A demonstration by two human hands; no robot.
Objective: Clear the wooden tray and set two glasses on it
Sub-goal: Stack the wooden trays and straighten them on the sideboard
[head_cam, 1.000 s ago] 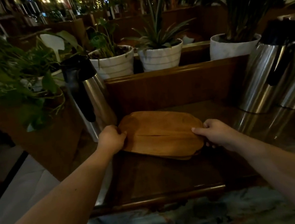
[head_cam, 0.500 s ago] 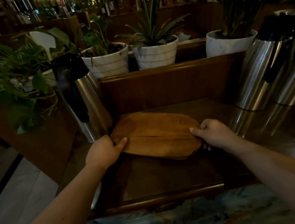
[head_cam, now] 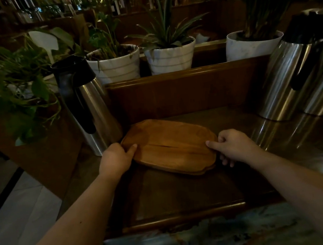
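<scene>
Gripping both ends of the wooden tray [head_cam: 171,145], the person has it pinned between two hands on a dark wooden counter [head_cam: 184,192]. The left hand [head_cam: 115,157] is clamped on the tray's left rim, thumb pressed on the top face, the other fingers curled out of sight. The right hand [head_cam: 232,144] is clamped on the right rim, thumb lying on top, fingertips tucked under the edge. The tray's top is bare, a dark crack running along its length, and its near edge looks slightly raised off the counter, though in this dim light it is hard to be sure.

Room is tight on the left: a steel jug [head_cam: 88,110] with a black handle stands just beside the tray's left corner, close to the left hand. Behind the tray a wooden back panel [head_cam: 183,91] rises like a wall, near the far edge. To the right there is more slack; two steel flasks [head_cam: 292,79] stand apart from the tray with shiny counter between. Toward the person the counter lies open up to a raised wooden lip [head_cam: 183,214], and past that a pale marbled surface [head_cam: 200,240].

Up on the ledge behind the panel, three white pots in a row: the left pot [head_cam: 116,67] holds a leafy green plant, the middle pot [head_cam: 171,58] a spiky one, the right pot [head_cam: 252,45] tall blades. Trailing foliage [head_cam: 12,89] crowds the far left.
</scene>
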